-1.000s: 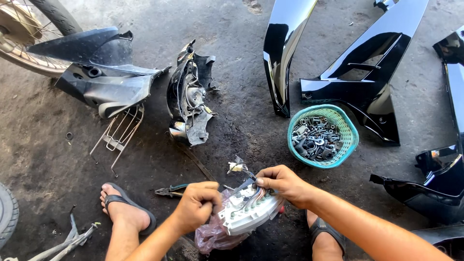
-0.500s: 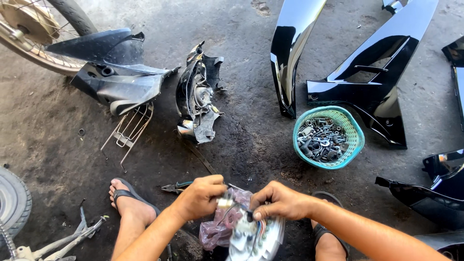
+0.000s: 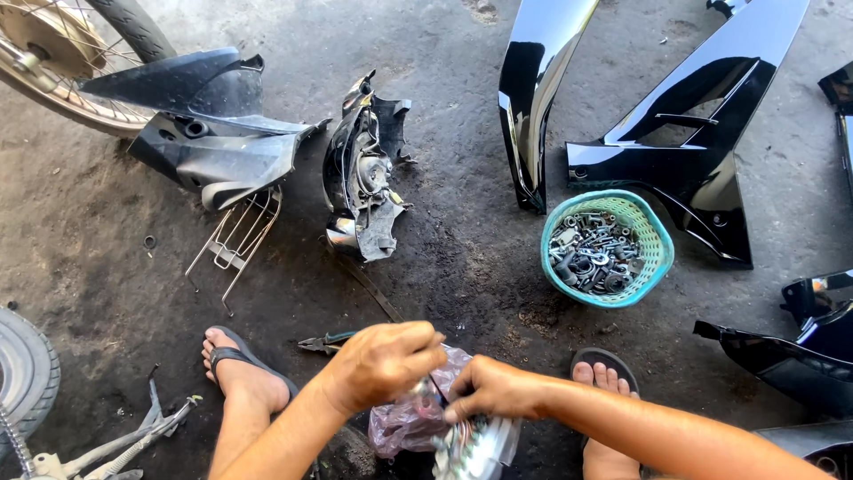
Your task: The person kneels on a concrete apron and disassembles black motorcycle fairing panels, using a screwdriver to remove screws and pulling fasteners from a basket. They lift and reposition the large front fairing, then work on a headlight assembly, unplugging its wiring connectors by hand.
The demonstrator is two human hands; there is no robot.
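A: Where's the instrument cluster being held?

B: Low centre, between the knees, partly cut off by the frame's bottom edge. It's being gripped at its upper rim, w/ a pinkish plastic bag bunched against its left side.

A: Grip state?

B: Left hand is being kept clenched over the top of the bag and the wiring; exactly what's pinched inside can't be told. Right hand is being closed on the cluster's upper edge, fingers curled down.

A: Which way is it lying from the hands?

B: Just below both, touching them. Long axis is being tilted, running down-right. Right hand's nearer the unit; left's more on the bag.

A: Around it?

B: Pliers are lying just beyond the left hand. The headlight housing is sitting farther up, the green basket of bolts up-right, well apart.
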